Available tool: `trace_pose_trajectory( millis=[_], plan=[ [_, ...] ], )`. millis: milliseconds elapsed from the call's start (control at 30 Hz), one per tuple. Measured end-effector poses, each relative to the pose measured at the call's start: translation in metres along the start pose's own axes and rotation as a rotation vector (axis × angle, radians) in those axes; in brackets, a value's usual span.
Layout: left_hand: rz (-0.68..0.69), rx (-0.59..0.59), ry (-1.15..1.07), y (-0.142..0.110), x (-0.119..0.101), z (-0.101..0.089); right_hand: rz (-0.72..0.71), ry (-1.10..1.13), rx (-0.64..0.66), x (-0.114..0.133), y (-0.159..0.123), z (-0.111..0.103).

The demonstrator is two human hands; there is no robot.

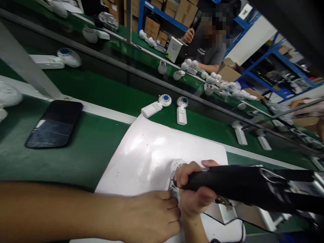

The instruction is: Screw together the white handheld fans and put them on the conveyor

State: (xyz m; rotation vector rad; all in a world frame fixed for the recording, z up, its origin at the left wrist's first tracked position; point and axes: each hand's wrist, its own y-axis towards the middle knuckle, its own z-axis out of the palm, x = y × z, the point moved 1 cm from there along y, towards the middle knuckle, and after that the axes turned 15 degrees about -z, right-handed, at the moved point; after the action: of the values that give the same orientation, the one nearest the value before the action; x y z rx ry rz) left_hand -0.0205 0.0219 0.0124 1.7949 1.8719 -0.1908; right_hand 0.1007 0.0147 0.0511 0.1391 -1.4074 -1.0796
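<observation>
My right hand (194, 189) is wrapped around a black powered screwdriver (243, 184) that lies nearly level, its tip pointing left onto a small white device (177, 166) on a white mat (152, 152). My left hand (149, 216) reaches in from the left with fingers closed, pinching the near edge of the same device. Most of the device is hidden beneath both hands.
A black phone (55, 123) lies on the green bench at left. Several white devices with blue dials (164, 100) ride on the green conveyor behind the mat. A person sits across the line by cardboard boxes (229, 69). A grey post (22, 64) slants at far left.
</observation>
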Motion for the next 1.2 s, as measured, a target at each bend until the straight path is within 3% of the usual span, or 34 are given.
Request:
trace_pose_trajectory(
  millis=[200,333,400,467,533,667,733,900,1000,1200],
  plan=[
    [-0.027,0.061,0.006,0.000,0.000,-0.001,-0.008,-0.015,0.034,-0.008,-0.005,0.000],
    [-0.011,0.071,0.020,-0.002,0.001,0.004,-0.029,-0.016,0.018,0.016,0.010,-0.009],
    [0.023,0.056,0.012,-0.002,0.002,0.005,-0.163,-0.118,-0.096,0.036,0.022,-0.025],
    [0.047,0.048,0.007,-0.003,0.003,0.005,-0.428,-0.398,-0.295,0.055,0.032,-0.049],
    [0.047,0.046,0.010,-0.004,0.003,0.005,-0.467,-0.548,-0.288,0.062,0.041,-0.072],
    [0.029,0.034,0.017,-0.004,0.003,0.003,-0.441,-0.584,-0.256,0.056,0.045,-0.097],
    [0.037,0.032,0.022,-0.004,0.003,0.003,-0.462,-0.568,-0.273,0.055,0.041,-0.095],
    [0.045,0.017,0.000,-0.004,0.002,0.006,-0.199,-0.337,-0.129,0.060,0.024,-0.062],
    [0.042,0.014,0.002,-0.003,0.002,0.008,-0.132,-0.207,-0.093,0.052,0.018,-0.043],
    [0.041,0.001,0.013,-0.002,0.002,0.009,-0.110,-0.160,-0.098,0.026,0.018,-0.041]
  ],
)
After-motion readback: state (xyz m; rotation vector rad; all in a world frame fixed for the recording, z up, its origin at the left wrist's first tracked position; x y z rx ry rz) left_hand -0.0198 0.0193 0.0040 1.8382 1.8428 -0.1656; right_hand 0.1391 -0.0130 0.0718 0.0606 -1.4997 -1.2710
